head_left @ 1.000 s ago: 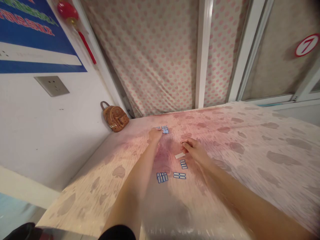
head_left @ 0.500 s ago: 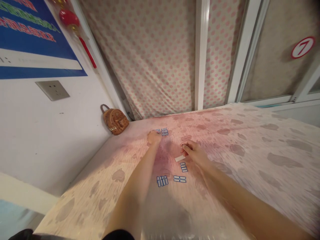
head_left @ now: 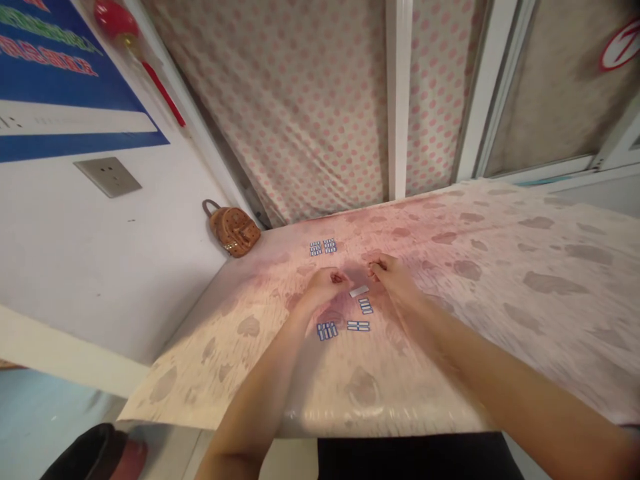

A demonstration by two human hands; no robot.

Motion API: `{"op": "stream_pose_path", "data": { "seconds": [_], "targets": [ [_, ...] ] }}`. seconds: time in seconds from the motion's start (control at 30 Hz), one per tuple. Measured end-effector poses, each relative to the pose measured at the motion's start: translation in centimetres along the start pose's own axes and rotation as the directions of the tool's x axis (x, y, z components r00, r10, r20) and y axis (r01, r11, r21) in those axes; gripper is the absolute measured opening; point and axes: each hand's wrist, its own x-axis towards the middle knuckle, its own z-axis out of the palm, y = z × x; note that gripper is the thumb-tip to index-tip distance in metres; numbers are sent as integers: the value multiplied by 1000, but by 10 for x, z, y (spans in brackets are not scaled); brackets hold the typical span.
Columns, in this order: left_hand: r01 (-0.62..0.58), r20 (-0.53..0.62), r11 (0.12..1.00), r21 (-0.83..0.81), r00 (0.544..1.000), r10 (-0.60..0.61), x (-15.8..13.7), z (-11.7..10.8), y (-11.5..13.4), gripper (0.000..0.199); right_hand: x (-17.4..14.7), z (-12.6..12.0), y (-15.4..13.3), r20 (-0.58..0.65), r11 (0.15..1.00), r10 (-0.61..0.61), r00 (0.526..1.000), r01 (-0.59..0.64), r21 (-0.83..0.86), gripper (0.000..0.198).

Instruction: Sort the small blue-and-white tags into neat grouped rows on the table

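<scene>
My left hand (head_left: 326,285) hovers over the middle of the table, fingers curled together; whatever it may hold is hidden. To its right, my right hand (head_left: 393,275) is closed in a pinch, and anything between the fingertips is too small to make out. A plain pale strip (head_left: 359,291) lies on the cloth between and just below the hands. Under that strip is a short column of small white pieces with blue edges (head_left: 366,306). Similar pieces lie nearer me in a left cluster (head_left: 327,331) and a right group (head_left: 359,326). Beyond my left hand, two neat blocks of such pieces (head_left: 323,247) sit in rows.
A patterned pinkish cloth covers the table (head_left: 470,307), whose front edge is close to me. A small brown backpack (head_left: 234,231) stands at the back left against the wall. A dotted curtain (head_left: 300,113) hangs behind the table.
My left hand has come back from the far blocks toward me and now is near the right hand, uncovering those blocks. The view has shifted, showing the table's front edge.
</scene>
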Motion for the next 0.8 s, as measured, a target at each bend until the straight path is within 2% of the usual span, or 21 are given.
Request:
{"op": "stream_pose_path", "data": {
  "seconds": [0.1, 0.17, 0.23, 0.33, 0.43, 0.53, 0.6, 0.67, 0.8],
  "targets": [
    [-61, 16, 998, 32, 998, 61, -10, 17, 4, 16, -2, -3, -3, 20, 989, 21, 1000, -18, -145, 13],
    [-91, 17, 993, 75, 996, 90, -13, 18, 4, 18, -5, -4, -7, 34, 965, -25, 999, 33, -260, 12],
    [-100, 24, 991, 86, 995, 98, -14, 12, 4, 17, -8, -5, -10, 51, 935, -56, 997, 70, -348, 12],
    [-92, 70, 992, 83, 994, 86, -16, -1, 5, 8, -10, -5, -13, 102, 916, -58, 993, 93, -391, 13],
    [-109, 213, 991, 77, 973, 90, -23, -15, 12, 2, -10, -7, -15, 125, 913, -53, 991, 98, -395, 14],
    [-101, 410, 981, 166, 912, 25, -32, -26, 22, 6, -10, -9, -17, 139, 907, -36, 990, 91, -412, 15],
    [-90, 480, 962, 257, 876, -46, -38, -33, 28, 14, -10, -10, -19, 149, 904, -5, 989, 68, -421, 15],
    [-80, 490, 945, 318, 867, -91, -42, -41, 31, 23, -11, -10, -20, 142, 899, 31, 989, 34, -436, 15],
    [-61, 428, 897, 437, 891, -149, -56, -54, 29, 31, -13, -8, -24, 104, 885, 20, 994, 31, -465, 15]
  ]
}}
